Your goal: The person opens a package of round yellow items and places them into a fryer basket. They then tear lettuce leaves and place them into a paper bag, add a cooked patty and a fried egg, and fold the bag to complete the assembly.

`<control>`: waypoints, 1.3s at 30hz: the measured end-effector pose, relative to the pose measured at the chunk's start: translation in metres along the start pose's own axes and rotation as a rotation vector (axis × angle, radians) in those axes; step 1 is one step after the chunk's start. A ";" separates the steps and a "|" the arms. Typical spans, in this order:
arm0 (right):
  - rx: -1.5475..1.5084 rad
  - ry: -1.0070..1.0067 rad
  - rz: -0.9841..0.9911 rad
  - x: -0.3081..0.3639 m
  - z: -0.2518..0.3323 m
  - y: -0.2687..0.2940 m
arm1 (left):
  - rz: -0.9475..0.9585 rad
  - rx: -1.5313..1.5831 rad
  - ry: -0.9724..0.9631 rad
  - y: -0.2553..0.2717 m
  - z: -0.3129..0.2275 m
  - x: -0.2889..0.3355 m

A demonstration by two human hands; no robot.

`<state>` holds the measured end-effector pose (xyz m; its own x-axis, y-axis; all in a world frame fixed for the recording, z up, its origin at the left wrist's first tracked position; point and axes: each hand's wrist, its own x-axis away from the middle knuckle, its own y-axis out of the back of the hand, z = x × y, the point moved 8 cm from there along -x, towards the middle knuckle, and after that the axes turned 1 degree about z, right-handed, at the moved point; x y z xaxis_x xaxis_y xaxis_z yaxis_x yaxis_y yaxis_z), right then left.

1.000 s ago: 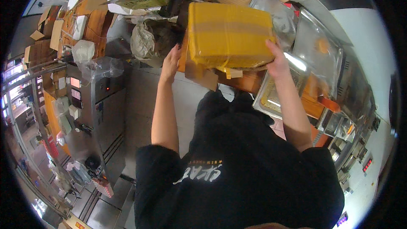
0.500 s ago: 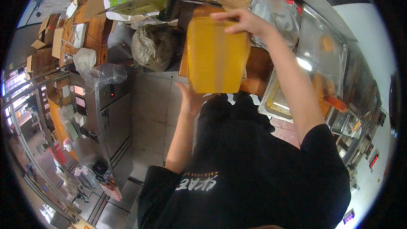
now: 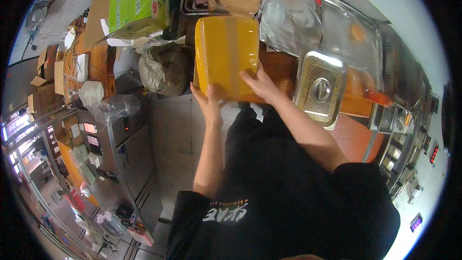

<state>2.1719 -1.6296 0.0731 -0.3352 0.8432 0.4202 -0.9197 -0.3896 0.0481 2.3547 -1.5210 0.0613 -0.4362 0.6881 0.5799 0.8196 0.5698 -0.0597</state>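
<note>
One yellow box [image 3: 228, 43], held two-handed.
Left grip [image 3: 208, 106] clamps lower-left corner, right grip [image 3: 260, 84] right edge; one green carton [image 3: 137, 7] upper left.

A black short-sleeved T-shirt [image 3: 293, 202] clothes the worker, its chest printed with bold, slanting white lettering [image 3: 224, 214] above which runs a thin line of small orange print [image 3: 231, 203]. Dark trousers [image 3: 244, 121] show beyond; left hand [image 3: 211, 107] and right hand [image 3: 263, 85] are gloveless.
</note>
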 end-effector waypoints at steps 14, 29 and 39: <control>0.290 -0.063 -0.198 -0.003 0.028 0.060 | 0.251 0.091 0.111 -0.006 -0.023 -0.082; 0.041 -0.247 -0.925 0.271 -0.230 0.329 | 0.614 -0.150 0.403 -0.115 0.139 0.052; 0.326 -0.325 -0.914 0.259 -0.191 0.318 | 0.645 -0.618 0.062 -0.162 0.150 0.074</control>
<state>1.7531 -1.4641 0.0244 0.5830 0.7458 0.3222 -0.6791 0.2297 0.6972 2.1339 -1.4954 -0.0082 0.1848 0.7552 0.6290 0.9601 -0.2754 0.0486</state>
